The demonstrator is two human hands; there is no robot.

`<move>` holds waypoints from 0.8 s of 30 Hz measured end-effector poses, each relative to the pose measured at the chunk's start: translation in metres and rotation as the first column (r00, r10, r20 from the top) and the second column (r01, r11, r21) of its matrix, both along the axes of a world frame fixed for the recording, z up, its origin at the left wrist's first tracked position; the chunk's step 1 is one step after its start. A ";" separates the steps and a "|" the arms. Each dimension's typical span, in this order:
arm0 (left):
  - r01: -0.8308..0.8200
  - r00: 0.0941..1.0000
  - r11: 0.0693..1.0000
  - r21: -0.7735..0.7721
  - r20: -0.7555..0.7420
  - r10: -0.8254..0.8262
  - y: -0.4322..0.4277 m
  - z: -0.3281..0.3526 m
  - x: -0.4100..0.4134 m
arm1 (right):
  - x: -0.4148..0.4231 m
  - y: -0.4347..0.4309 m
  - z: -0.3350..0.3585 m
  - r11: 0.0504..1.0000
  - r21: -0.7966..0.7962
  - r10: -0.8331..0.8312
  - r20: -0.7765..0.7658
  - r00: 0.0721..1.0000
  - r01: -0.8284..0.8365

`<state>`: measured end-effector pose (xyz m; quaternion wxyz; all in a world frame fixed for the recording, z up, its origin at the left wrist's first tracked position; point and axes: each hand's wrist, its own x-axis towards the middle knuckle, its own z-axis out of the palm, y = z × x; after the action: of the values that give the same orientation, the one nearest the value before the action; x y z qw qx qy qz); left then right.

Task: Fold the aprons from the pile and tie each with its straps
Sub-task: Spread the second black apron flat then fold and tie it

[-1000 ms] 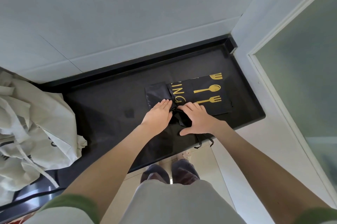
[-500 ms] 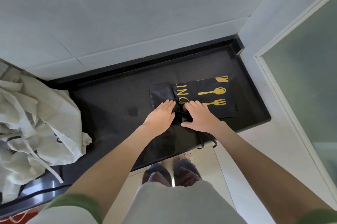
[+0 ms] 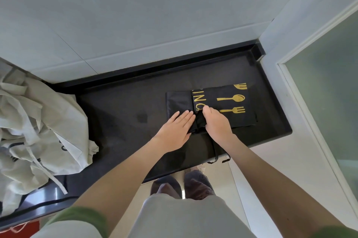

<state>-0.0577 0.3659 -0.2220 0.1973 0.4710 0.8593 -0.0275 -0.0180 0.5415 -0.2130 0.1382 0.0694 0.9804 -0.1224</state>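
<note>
left hand [image 3: 174, 130]: released, flat, palm down, fingers straight and together, pressing the left flap of the black apron [image 3: 222, 105]
right hand [image 3: 218, 124]: clenched, fingers curled down into the strap bunch [image 3: 199, 123], gripping it; thumb hidden under the hand
strap bunch: dark gathered fabric wedged between the two hands, touching both
black apron: folded flat on the tabletop [image 3: 120, 102], partly under both hands and reaching beyond the fingertips; gold "ING", a spoon and forks show just beyond and right of the right hand
strap ends [image 3: 216, 152]: two thin black tails run from under the right wrist toward the person and hang over the tabletop's near edge
apron pile [image 3: 42, 121]: crumpled beige aprons with loose ties, well left of the left hand, spilling over the tabletop's left part
in the way: bare black surface lies between the left hand and the pile; a small dark smudge [image 3: 142, 118] sits just left of the left hand
wall [image 3: 135, 24]: pale tiles, beyond the fingertips, meets the tabletop's raised back lip
frosted panel [image 3: 329, 105]: white-framed, right of the right hand, hard against the tabletop's right end
shoes [image 3: 184, 185]: below the forearms, on a pale floor
sleeves: green cuffs at the bottom corners
</note>
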 end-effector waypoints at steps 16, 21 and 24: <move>-0.277 0.944 0.952 0.127 0.219 0.246 0.007 0.000 0.005 | 0.012 0.025 -0.002 0.943 -0.186 0.289 0.050 0.956 -0.276; -0.251 0.967 0.930 0.268 0.032 0.252 0.003 -0.006 -0.013 | 0.012 0.021 -0.001 0.952 -0.077 0.301 0.052 0.952 -0.297; -0.269 0.960 0.949 0.165 -0.031 0.277 -0.002 -0.019 -0.017 | 0.013 0.013 0.002 0.952 -0.003 0.307 0.059 0.950 -0.307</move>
<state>-0.0743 0.3635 -0.2412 0.1377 0.3609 0.9207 0.0561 -0.0045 0.5550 -0.2107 0.1843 -0.0800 0.9750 -0.0944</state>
